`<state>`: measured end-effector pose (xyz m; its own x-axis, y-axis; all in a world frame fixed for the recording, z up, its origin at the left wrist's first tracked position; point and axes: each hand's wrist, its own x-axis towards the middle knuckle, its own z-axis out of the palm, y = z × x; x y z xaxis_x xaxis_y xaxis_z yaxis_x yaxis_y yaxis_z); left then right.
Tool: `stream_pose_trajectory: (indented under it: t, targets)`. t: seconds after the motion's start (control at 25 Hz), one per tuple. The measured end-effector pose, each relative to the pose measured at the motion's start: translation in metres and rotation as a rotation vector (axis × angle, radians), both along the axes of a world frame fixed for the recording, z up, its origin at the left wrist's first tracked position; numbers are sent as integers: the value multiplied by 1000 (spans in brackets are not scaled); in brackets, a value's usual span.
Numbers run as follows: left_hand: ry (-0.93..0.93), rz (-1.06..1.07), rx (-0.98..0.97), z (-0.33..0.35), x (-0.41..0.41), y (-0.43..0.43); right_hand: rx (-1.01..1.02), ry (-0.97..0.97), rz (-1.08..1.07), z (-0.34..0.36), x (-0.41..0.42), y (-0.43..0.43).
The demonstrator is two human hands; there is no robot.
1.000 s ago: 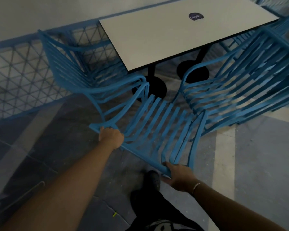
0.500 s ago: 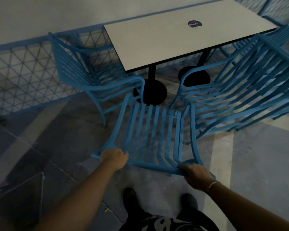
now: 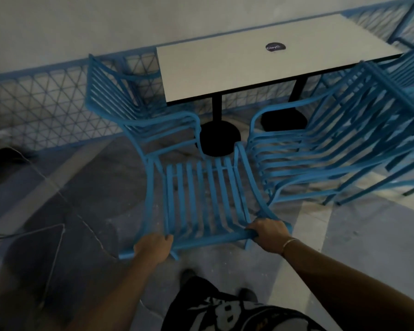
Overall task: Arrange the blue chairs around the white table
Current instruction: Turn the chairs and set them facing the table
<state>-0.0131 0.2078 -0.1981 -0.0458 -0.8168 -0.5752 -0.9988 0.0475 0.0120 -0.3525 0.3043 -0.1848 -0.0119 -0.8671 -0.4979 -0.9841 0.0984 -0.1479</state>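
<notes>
The person is holding a blue chair by the top rail of its back. This chair is facing the short end of the white desk, with its seat pointing to the desk's black foot. The left hand is gripping the rail near the left corner, its fingers curled around the bar. The right hand, wearing a thin bracelet, is gripping the right corner in the same way. Another blue chair is standing on the left, near a blue mesh fence. A stack of blue chairs is standing just beside the held chair, on the right. A dark round sticker is lying on the desk.
</notes>
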Motion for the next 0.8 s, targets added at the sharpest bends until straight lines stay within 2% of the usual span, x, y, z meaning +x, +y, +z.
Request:
stream_pose_trajectory:
  t: [0.12, 0.28, 0.36, 0.44, 0.56, 0.8]
  targets:
    - [108, 35, -91, 12, -6, 28, -54, 29, -46, 0, -31, 13]
    - [280, 52, -202, 17, 24, 45, -80, 55, -66, -3, -36, 24]
    - [153, 43, -341, 14, 40, 50, -107, 156, -94, -6, -37, 27]
    - [-13, 105, -319, 14, 42, 57, -88, 213, -104, -6, -41, 29]
    - [-72, 162, -243, 11, 32, 57, 21, 188, -68, -4, -44, 24]
    - [-82, 253, -236, 11, 16, 21, 8, 184, 3, -7, -62, -17]
